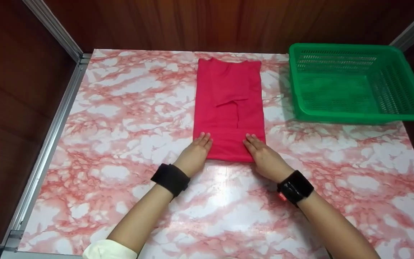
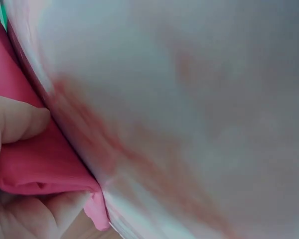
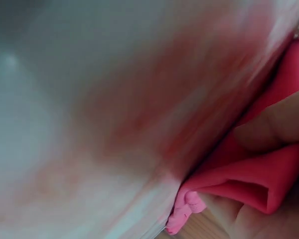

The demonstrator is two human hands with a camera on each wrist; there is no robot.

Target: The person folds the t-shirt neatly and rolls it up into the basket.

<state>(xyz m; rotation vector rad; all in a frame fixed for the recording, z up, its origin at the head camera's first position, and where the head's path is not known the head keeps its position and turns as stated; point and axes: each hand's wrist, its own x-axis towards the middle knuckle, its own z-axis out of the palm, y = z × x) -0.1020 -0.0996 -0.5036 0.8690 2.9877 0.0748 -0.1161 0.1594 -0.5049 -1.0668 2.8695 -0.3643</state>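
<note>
Red folded cotton garment (image 1: 228, 108), near hem: left hand (image 1: 195, 154) and right hand (image 1: 264, 156) fingers pinching corners. Lift both evenly; green plastic basket (image 1: 354, 84) beside.

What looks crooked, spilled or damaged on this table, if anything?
Nothing stands out. The red folded garment lies flat as a fairly straight strip on the marble-pattern table, the left hand and right hand each pinching a near corner. The green basket sits upright, with nothing visible inside.
</note>
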